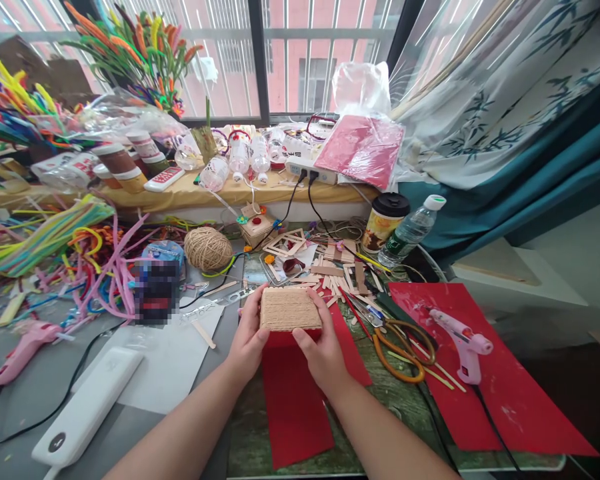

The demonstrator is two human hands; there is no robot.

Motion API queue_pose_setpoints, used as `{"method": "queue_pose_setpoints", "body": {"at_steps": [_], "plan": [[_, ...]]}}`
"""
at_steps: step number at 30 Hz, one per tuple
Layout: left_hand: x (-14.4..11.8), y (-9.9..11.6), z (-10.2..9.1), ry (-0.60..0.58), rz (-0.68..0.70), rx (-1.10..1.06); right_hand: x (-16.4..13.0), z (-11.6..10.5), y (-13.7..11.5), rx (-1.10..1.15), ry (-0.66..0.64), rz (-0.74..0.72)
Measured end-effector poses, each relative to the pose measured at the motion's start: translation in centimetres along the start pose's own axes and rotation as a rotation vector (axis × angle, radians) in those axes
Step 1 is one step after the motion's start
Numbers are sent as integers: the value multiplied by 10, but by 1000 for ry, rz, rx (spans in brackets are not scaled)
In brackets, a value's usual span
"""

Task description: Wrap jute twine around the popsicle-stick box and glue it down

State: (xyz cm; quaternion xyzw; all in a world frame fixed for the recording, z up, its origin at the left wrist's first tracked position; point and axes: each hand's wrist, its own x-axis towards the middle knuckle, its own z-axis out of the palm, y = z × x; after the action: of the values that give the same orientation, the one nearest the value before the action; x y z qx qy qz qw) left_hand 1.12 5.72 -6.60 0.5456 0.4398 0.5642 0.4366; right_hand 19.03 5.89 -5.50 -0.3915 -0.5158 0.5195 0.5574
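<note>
Twine-wrapped block (291, 309) held centre, over red sheet (300, 393). Twine ball (209, 248) at 11 o'clock; scissors (399, 347) at 3, glue gun (464, 343) beyond; power bank (87, 407) at 8; bottle (411, 231) at 1.

block (290, 308): tan, ribbed twine wrap
sheet (293, 393): plain red, centre frame
glue gun (463, 343): pink, white tip
scissors (400, 347): orange handles
curtain (520, 87): white, dark bamboo-leaf print, upper right
twine ball (208, 248): beige

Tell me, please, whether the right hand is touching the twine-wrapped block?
Touching: the head view shows the right hand with its fingers on the twine-wrapped block's right edge, no gap.
</note>
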Motion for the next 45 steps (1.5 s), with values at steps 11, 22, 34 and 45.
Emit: {"method": "queue_pose_setpoints", "body": {"at_steps": [11, 22, 34, 45], "plan": [[6, 9, 2, 56, -146, -178, -2, 6, 3, -142, 48, 14], [2, 10, 2, -132, -103, -310, -2, 0, -13, -398, 26, -344], [5, 16, 8, -13, -186, -182, 1, 0, -5, -226, 37, -129], [3, 10, 4, 80, -162, -122, -2, 7, 4, 109, -70, 11]]}}
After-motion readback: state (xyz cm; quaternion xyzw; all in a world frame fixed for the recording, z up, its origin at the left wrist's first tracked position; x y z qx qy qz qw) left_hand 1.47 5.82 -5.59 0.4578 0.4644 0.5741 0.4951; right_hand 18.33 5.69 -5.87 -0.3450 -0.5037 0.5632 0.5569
